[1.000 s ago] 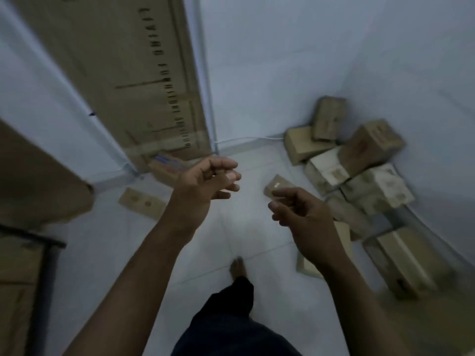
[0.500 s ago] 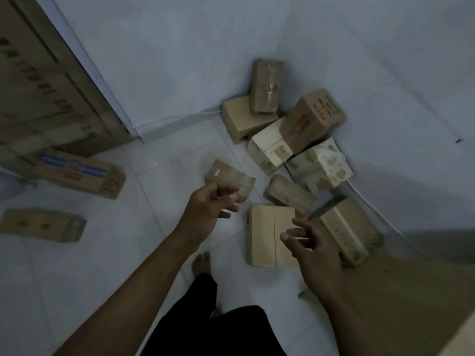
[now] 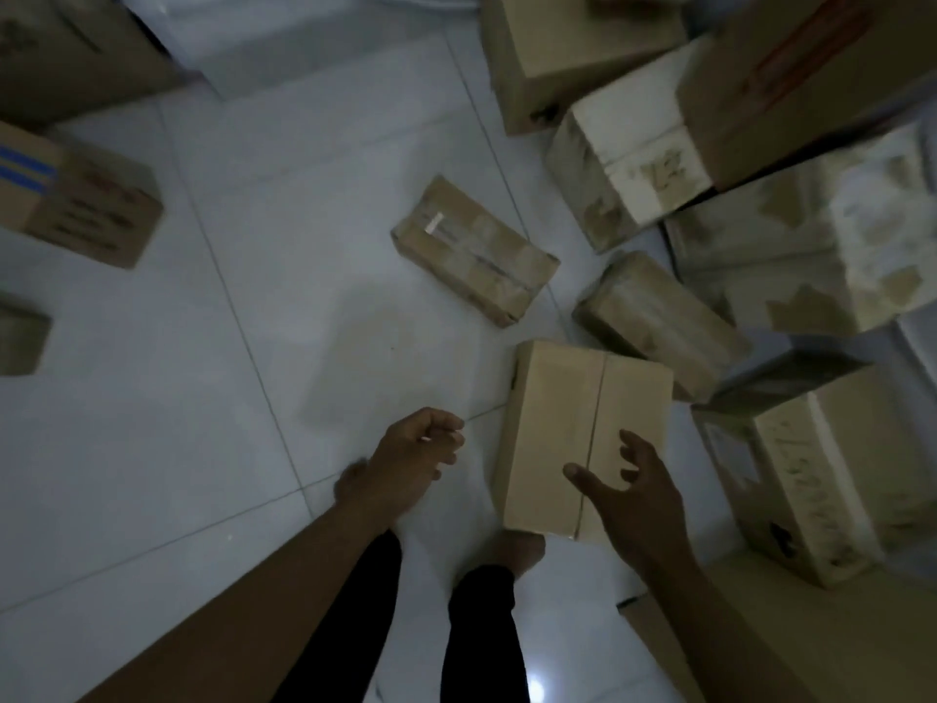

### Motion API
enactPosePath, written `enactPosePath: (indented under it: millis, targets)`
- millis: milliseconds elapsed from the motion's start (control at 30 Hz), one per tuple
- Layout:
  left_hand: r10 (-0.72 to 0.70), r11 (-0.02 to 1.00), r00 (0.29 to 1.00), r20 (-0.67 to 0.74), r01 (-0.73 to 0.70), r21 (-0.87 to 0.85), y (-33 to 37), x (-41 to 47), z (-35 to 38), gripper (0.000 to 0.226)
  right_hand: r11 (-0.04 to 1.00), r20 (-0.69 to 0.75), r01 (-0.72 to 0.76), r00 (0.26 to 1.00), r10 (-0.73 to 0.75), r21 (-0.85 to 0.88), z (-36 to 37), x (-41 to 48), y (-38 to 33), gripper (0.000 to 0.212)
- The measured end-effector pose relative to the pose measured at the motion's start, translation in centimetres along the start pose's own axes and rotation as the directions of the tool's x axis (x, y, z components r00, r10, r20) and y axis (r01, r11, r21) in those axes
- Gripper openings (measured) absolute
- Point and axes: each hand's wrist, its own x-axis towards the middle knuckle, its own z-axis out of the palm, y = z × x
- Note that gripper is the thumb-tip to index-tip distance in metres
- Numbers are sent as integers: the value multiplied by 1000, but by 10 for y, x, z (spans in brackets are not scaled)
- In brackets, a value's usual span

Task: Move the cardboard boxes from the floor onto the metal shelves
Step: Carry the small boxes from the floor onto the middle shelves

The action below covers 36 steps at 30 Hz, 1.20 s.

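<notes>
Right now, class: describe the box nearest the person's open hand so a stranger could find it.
Start at the pile of cardboard boxes along the right. Nearest the feet lies a pale tan rectangular box, under the open right hand. Unlike its scuffed neighbours, it is clean, with one centre seam.

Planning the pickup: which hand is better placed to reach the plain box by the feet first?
Right. The right hand is spread open over the plain box; the left hand is curled above bare floor beside it.

Your right hand (image 3: 636, 492) covers the near right corner of the plain box (image 3: 573, 423), and that box hides part of your right foot (image 3: 519, 548). The printed box (image 3: 831, 68) and the blue-striped box (image 3: 76, 205) run off the frame, their lettering too blurred to read. The scuffed white boxes (image 3: 634, 180) smear with motion.
</notes>
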Motion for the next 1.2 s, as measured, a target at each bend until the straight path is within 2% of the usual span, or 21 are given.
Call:
enactPosePath:
  millis: [100, 167, 267, 333, 467, 533, 567, 633, 733, 800, 867, 967, 1067, 1133, 1200]
  targets:
    - [-72, 997, 997, 24, 72, 12, -34, 67, 36, 15, 997, -2, -76, 997, 76, -12, 13, 69, 39, 107]
    - [-103, 994, 993, 52, 101, 33, -49, 103, 61, 17, 991, -55, -112, 993, 109, -66, 19, 106, 63, 110]
    - [-153, 987, 986, 69, 149, 51, -61, 146, 96, 41, 966, -146, -225, 968, 206, -131, 29, 143, 96, 119]
    - [-208, 978, 975, 73, 205, 50, -63, 163, 114, 58, 953, -176, -293, 945, 275, -83, 33, 156, 111, 126]
    - [-210, 977, 974, 86, 207, 39, -62, 165, 129, 70, 952, -130, -303, 943, 306, 41, 34, 163, 121, 138]
    - [-159, 987, 987, 38, 159, 14, -55, 151, 119, 81, 956, -60, -277, 957, 283, 91, 35, 157, 117, 145]
    - [-115, 993, 993, 0, 115, -6, -50, 142, 110, 78, 960, -17, -255, 966, 259, 117, 36, 153, 111, 148]
    - [-29, 999, 996, -86, 27, -20, -40, 124, 84, 62, 955, 69, -222, 975, 212, 195, 42, 145, 96, 151]
    - [173, 985, 964, -203, -168, 43, -27, 97, 38, 21, 901, 224, -218, 964, 140, 374, 58, 134, 71, 143]
    - [325, 941, 930, -172, -299, 159, -22, 85, 17, 24, 865, 348, -264, 931, 113, 426, 75, 129, 54, 139]
    - [383, 907, 916, -120, -348, 237, -23, 84, 12, 24, 840, 437, -311, 894, 99, 445, 92, 125, 42, 135]
    - [442, 849, 890, -108, -377, 369, -27, 94, 26, 17, 792, 443, -345, 890, 105, 504, 107, 117, 39, 125]
    - [439, 833, 894, -90, -368, 413, -28, 104, 42, 30, 755, 348, -294, 933, 93, 586, 103, 105, 55, 110]
    - [481, 714, 874, -77, -339, 613, -35, 107, 51, 58, 740, 281, -238, 957, 68, 629, 97, 97, 66, 107]
    - [521, 574, 850, -78, -281, 769, -42, 109, 58, 88, 768, 233, -191, 971, 55, 611, 93, 89, 72, 106]
